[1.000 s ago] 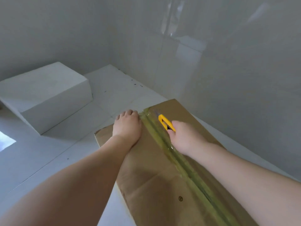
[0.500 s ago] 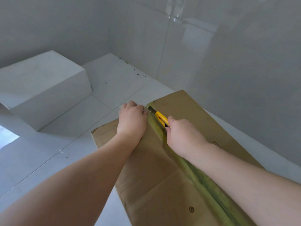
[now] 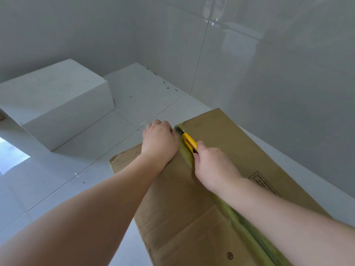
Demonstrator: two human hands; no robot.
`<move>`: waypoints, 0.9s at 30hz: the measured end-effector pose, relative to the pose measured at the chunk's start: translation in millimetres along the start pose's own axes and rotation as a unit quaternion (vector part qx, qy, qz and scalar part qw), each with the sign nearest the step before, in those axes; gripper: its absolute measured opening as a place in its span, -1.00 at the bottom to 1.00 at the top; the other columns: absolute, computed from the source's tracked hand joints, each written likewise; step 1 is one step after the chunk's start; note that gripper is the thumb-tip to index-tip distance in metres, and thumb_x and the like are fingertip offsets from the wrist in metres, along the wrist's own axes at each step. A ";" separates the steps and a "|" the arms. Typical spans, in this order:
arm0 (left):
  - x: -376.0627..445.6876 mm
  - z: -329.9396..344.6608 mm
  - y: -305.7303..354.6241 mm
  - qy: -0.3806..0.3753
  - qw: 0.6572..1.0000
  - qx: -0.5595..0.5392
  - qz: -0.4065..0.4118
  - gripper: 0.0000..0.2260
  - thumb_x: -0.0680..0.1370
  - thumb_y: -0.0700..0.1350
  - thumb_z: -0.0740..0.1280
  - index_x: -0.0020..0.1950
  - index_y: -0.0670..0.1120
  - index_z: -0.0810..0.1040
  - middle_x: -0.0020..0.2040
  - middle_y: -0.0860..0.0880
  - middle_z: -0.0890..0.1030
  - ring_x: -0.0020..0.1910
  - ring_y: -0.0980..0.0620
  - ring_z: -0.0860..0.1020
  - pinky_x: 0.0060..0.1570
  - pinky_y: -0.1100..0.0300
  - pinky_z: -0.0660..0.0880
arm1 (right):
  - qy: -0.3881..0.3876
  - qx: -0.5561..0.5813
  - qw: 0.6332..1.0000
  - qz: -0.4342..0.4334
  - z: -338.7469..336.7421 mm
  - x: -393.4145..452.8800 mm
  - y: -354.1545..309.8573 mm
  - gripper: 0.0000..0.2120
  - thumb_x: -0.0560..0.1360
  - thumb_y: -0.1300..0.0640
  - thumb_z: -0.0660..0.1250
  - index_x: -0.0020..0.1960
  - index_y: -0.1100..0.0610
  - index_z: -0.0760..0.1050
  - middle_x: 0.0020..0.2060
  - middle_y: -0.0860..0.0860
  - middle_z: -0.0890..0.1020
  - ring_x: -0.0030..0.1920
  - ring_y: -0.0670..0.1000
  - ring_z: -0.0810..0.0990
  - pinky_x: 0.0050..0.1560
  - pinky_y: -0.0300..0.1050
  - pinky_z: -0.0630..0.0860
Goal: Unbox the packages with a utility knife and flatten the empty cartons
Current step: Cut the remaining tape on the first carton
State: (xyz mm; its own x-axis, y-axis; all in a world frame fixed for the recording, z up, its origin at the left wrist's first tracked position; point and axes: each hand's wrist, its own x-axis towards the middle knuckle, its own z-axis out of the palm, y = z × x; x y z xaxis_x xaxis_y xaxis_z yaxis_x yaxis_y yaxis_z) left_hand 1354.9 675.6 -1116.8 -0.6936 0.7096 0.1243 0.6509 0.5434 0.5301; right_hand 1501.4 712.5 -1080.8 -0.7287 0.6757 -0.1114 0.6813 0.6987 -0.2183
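The slitting step looks barely begun: the utility knife (image 3: 189, 142) sits on the taped seam (image 3: 243, 224) at the far edge of the brown carton (image 3: 226, 143) on the floor, right hand (image 3: 213, 167) wrapped round its handle, left hand (image 3: 159, 143) curled over that edge; next, a steady draw along the tape

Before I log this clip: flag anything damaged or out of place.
The carton has a ragged, crumpled left corner. Small dark specks litter the floor tiles by the wall. Nothing else stands out.
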 end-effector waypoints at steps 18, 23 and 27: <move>-5.6 1.3 -6.7 0.015 1.000 0.010 0.018 -0.86 0.56 -0.09 0.14 -0.14 -0.07 0.44 -0.19 -0.02 0.50 -0.09 -0.10 0.42 -0.04 0.07 0.25 | -0.022 -0.040 0.999 -0.014 -6.2 4.6 -7.6 -0.88 0.57 0.24 0.17 0.10 0.16 0.33 -0.31 0.02 0.39 -0.38 0.05 0.39 -0.52 -0.17 0.15; -5.4 3.0 -9.3 0.019 0.999 -0.001 0.027 -0.88 0.57 -0.11 0.15 -0.12 -0.05 0.44 -0.15 -0.02 0.53 -0.07 -0.09 0.43 0.00 0.06 0.27 | -0.021 -0.034 0.999 -0.007 -2.2 11.5 -9.7 -0.82 0.58 0.24 0.16 0.18 0.20 0.36 -0.36 -0.01 0.33 -0.43 -0.02 0.35 -0.54 -0.16 0.16; -4.1 3.6 -7.9 0.023 1.000 0.000 0.020 -0.89 0.56 -0.12 0.16 -0.10 -0.06 0.45 -0.13 -0.02 0.54 -0.05 -0.09 0.43 -0.03 0.09 0.22 | -0.029 -0.039 0.999 -0.009 -2.5 5.3 -2.9 -0.78 0.58 0.24 0.16 0.22 0.19 0.34 -0.37 -0.03 0.33 -0.42 -0.01 0.38 -0.54 -0.16 0.19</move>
State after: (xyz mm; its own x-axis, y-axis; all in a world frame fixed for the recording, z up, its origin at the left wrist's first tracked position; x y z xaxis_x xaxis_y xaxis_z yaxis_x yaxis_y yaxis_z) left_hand 1353.8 670.0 -1124.5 -0.6806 0.7091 0.1842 0.6783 0.5148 0.5243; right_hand 1495.7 714.7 -1078.4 -0.7418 0.6500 -0.1650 0.6701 0.7282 -0.1439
